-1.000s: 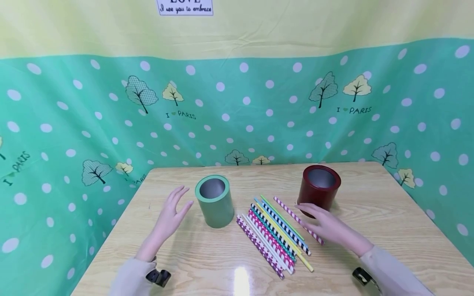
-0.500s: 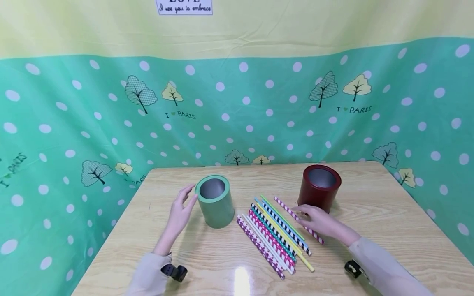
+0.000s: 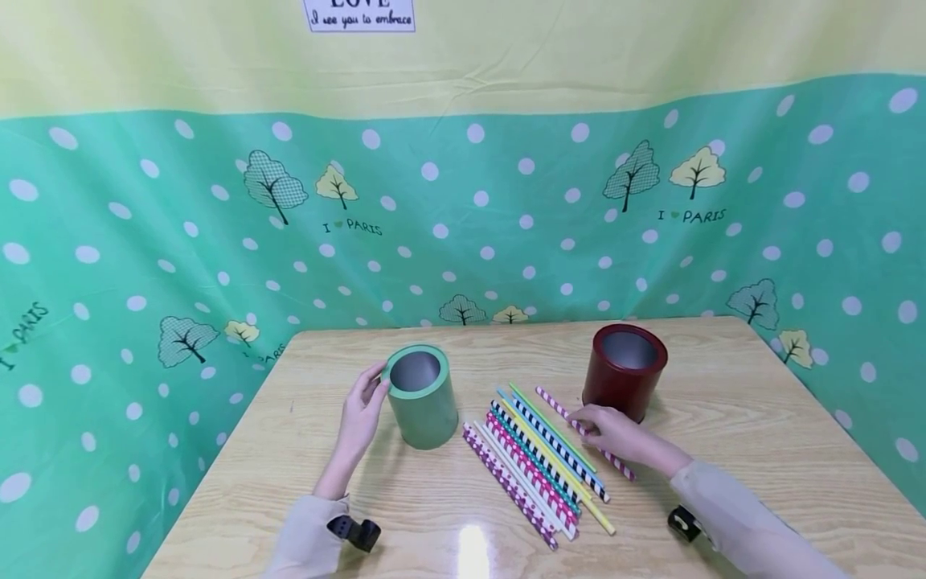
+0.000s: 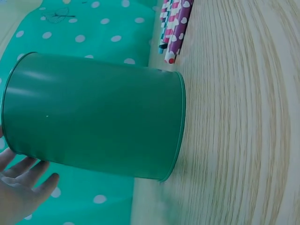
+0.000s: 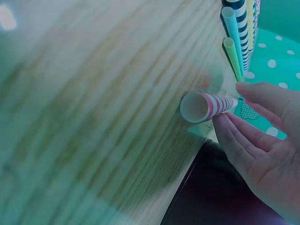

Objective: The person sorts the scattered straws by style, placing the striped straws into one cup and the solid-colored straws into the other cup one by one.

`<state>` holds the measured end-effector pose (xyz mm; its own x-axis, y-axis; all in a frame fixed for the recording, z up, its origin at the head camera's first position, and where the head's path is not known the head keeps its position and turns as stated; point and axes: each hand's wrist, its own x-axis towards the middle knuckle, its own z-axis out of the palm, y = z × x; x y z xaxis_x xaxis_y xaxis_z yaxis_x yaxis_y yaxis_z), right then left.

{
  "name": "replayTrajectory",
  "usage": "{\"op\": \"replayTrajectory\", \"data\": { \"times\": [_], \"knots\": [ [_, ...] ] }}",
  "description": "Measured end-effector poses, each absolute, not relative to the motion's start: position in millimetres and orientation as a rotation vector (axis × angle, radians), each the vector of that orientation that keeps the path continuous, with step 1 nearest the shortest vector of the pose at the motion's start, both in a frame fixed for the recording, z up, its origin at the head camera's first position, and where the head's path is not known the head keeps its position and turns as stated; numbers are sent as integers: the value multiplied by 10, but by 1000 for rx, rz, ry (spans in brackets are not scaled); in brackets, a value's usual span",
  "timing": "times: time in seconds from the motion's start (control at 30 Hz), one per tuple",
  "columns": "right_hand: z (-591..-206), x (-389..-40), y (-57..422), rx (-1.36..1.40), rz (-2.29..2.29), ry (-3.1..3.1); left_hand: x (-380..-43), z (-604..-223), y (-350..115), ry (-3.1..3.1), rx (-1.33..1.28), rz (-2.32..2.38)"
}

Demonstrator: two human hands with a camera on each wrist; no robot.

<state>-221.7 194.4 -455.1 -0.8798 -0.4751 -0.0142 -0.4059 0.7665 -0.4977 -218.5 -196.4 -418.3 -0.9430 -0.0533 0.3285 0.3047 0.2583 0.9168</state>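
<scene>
Left hand [image 3: 359, 414] at left side of green can [image 3: 427, 414], fingertips at its rim, fingers relaxed, not wrapped round it. Can upright, mouth up, left part of tabletop [image 3: 405, 515]. Right hand [image 3: 622, 437] over purple-and-white striped straw [image 3: 553, 404], thumb and fingers spread to either side; straw lies on tabletop, no firm grip visible, exact contact cannot be told. Straw slants far left to near right, just right of row of straws [image 3: 535, 466] and apart from it. Row lies side by side, same slant: dotted, striped, plain, mixed colours. Dark red can [image 3: 618, 382] upright, far right, just beyond right hand. Both sleeves light; polka-dot cloth [image 3: 477, 281] behind tabletop.
</scene>
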Motion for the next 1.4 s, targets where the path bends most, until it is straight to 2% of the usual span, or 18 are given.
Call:
{"op": "replayTrajectory", "data": {
  "times": [0.57, 0.9, 1.13, 1.4],
  "knots": [
    [-4589, -2316, 1884, -757, -778, 2741, -2277, -4337, -1918, -2076, -272, -1964],
    [-4576, -2344, 1851, -606, -898, 2697, -2304, -4410, -1871, -2037, -216, -1934],
    [-4549, -2337, 1804, -499, -1001, 2704, -2218, -4287, -1803, -2041, -164, -1938],
    [-4536, -2325, 1734, -504, -1165, 2678, -2220, -4286, -1785, -2024, -137, -1947]
  ]
}}
